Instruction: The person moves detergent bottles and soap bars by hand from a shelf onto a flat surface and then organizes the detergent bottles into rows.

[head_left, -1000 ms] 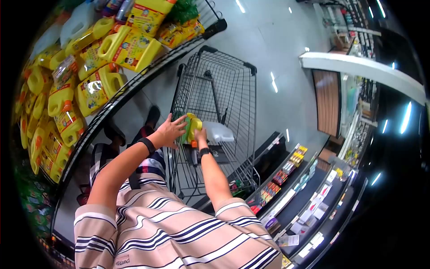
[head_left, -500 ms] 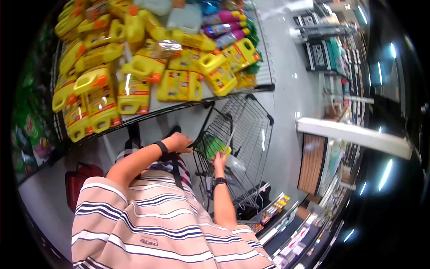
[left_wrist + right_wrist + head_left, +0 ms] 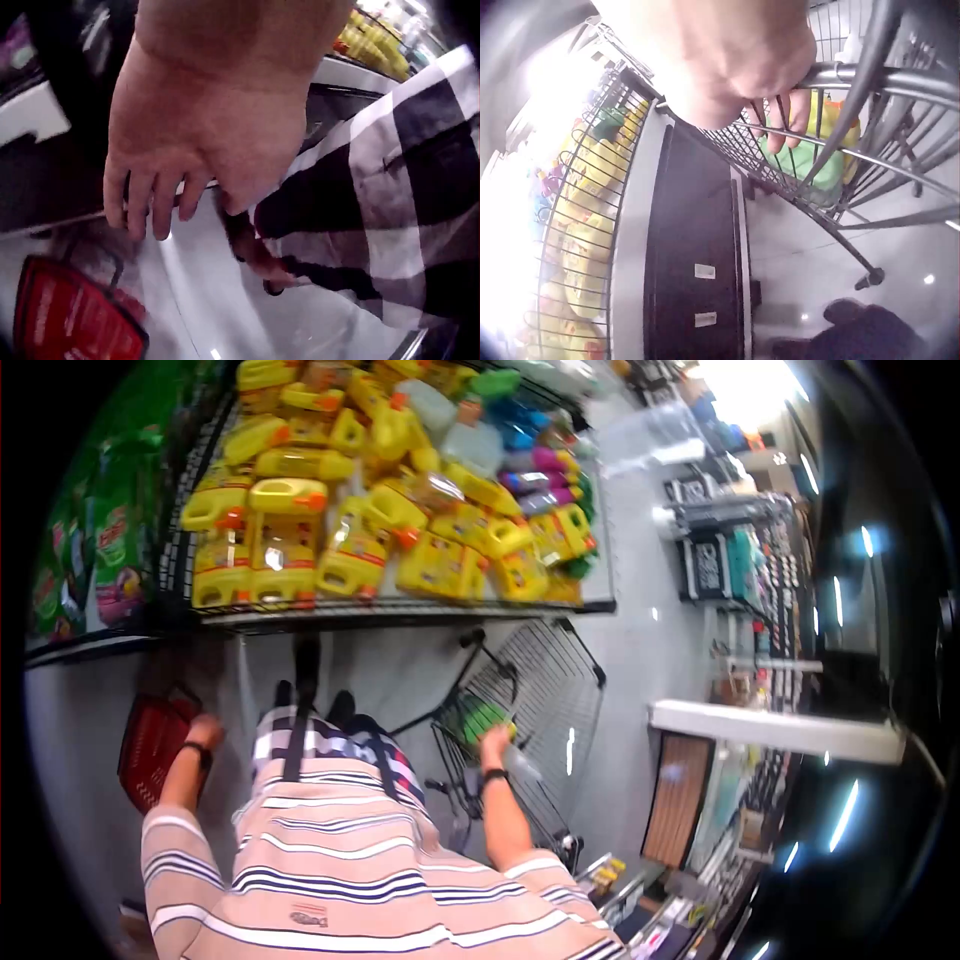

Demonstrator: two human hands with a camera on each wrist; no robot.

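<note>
In the head view my left hand [image 3: 207, 732] hangs low at my left, overlapping the red shopping basket [image 3: 150, 755] on the floor. Its fingers are loose with nothing in them; the left wrist view has the basket [image 3: 71, 315] below the fingertips. My right hand [image 3: 495, 743] is at the wire shopping cart [image 3: 560, 670]. Seen from the right wrist, its fingers [image 3: 778, 135] curl over the cart's rim, at the wires. Inside the cart lie a green package [image 3: 806, 161] and a yellow bottle [image 3: 851, 127], with a whitish jug [image 3: 525, 765] beside them.
A wire-edged display bin [image 3: 400, 615] piled with yellow jugs [image 3: 285, 540] stands ahead. Green bags [image 3: 115, 535] hang or stand at the far left. A white post [image 3: 780, 730] crosses the right side, and shelves run along the lower right.
My left hand has left the cart area and swung left and down over the basket. My right hand has gone from the yellow bottle to the cart's rim. The head view has turned left.
</note>
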